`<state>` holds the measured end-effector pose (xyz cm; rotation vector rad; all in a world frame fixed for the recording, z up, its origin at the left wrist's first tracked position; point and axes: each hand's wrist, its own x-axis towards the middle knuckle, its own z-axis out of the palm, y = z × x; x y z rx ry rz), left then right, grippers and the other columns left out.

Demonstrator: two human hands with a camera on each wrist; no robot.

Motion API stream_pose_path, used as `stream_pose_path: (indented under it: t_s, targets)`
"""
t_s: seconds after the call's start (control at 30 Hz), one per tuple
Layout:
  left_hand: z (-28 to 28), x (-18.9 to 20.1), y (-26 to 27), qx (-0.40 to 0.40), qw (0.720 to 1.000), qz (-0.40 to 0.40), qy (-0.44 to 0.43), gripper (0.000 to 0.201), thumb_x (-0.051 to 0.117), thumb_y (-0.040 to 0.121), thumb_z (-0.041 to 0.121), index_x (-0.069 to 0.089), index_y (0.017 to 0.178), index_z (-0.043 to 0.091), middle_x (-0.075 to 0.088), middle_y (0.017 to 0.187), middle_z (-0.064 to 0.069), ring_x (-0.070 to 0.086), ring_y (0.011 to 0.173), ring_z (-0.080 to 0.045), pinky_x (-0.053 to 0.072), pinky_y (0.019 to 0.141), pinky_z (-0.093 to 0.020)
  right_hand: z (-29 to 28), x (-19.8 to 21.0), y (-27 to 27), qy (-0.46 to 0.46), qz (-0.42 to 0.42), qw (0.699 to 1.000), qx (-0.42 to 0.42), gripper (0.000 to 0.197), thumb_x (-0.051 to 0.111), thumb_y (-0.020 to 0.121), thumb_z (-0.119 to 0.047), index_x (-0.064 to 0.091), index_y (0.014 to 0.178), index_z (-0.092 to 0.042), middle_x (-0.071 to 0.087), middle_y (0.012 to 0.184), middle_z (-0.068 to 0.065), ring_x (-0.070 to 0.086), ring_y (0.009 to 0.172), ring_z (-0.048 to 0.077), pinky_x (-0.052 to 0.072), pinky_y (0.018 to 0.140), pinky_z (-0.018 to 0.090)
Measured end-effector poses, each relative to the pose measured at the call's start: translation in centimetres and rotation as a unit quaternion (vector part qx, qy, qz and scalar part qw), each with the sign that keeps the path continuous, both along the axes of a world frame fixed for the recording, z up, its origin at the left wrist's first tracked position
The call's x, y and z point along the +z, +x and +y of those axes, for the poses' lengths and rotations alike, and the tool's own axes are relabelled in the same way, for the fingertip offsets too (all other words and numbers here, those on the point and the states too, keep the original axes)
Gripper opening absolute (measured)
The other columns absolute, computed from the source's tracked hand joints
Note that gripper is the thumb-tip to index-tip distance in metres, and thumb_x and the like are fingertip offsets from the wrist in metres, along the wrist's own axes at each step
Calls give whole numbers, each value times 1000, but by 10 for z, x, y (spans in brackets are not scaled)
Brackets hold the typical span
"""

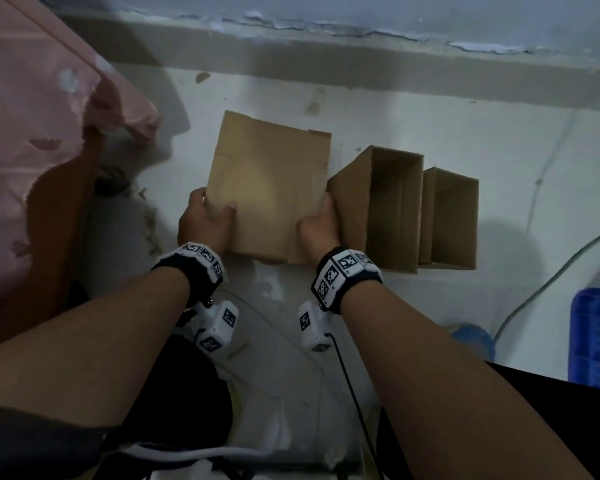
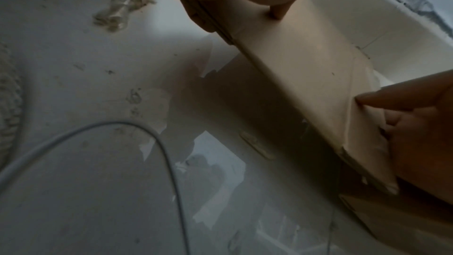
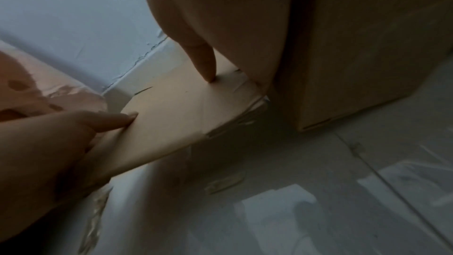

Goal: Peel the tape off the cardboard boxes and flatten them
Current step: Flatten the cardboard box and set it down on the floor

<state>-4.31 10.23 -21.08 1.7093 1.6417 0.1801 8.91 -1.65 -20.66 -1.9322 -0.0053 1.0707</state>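
Observation:
A flattened brown cardboard box (image 1: pixel 267 188) is held flat a little above the white floor, between both hands. My left hand (image 1: pixel 215 211) grips its near left edge, thumb on top and fingers underneath. My right hand (image 1: pixel 321 220) grips the near right edge the same way. In the left wrist view the left thumb (image 2: pixel 279 11) presses on the cardboard (image 2: pixel 306 65). In the right wrist view the right thumb (image 3: pixel 206 61) presses on the sheet (image 3: pixel 176 108). Two open-ended boxes (image 1: pixel 388 209) (image 1: pixel 447 220) stand just right of the right hand.
Pink bedding (image 1: pixel 32 133) fills the left side. A blue crate (image 1: pixel 596 341) sits at the right edge, with a white cable (image 1: pixel 551 278) running past it. Crumpled tape scraps (image 2: pixel 122 11) lie on the floor. The wall base (image 1: pixel 326 53) runs behind the boxes.

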Motion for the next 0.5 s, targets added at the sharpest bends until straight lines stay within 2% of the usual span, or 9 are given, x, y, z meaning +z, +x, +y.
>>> stream_pose_path:
  t_s: [0.1,0.2,0.27,0.4,0.5]
  targets:
    - [-4,-2,0,9,1000,9,-4,57,66,88,46,51,139,24,63,132,-7,61,117,-32,46,94,-34,2,-3,2,-20,4,1000,12,70,41,95,7,32,158,-23,55,146,7,55,131,29,45,110,35]
    - [-4,2,1,4,1000,20,12,55,67,87,46,51,136,26,65,129,-7,62,115,-32,49,94,-38,3,-11,-1,-50,6,999,10,64,41,100,3,28,158,-19,50,150,10,52,134,32,41,103,29]
    - [-1,3,4,-6,1000,13,25,53,68,87,42,51,134,26,66,125,-6,63,112,-31,48,90,-35,5,-15,-2,-61,-8,998,5,61,44,102,-1,27,158,-17,47,152,11,51,135,31,38,100,26]
    - [-6,3,12,-28,1000,-8,10,51,71,88,36,50,132,22,66,121,-6,63,108,-31,43,82,-30,1,-23,0,-75,-21,997,5,63,46,103,-6,24,161,-18,46,154,12,50,136,32,39,106,30]
    - [-18,-3,20,-37,998,-43,-23,47,74,87,30,51,126,17,62,111,-2,63,103,-27,41,79,-26,-13,-31,14,-79,-6,997,1,56,37,106,-5,27,160,-18,45,152,6,44,141,26,26,103,20]
